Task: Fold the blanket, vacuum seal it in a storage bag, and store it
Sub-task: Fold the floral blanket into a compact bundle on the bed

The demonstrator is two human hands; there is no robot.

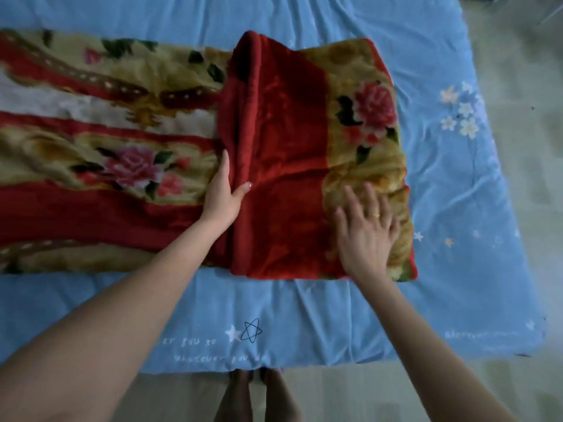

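Pressing flat-fingered right hand point(367, 229) on plush floral blanket point(128, 141), left hand point(224, 193) pinching its thick red fold.

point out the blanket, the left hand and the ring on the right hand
blanket point(283, 123), head view, on the red folded-over layer
left hand point(221, 197), head view, on the back of the hand
ring point(377, 215), head view, on the gold band on a right-hand finger

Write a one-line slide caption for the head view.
Left hand grips the folded red edge of a floral blanket while the right hand presses it flat on a blue mattress.
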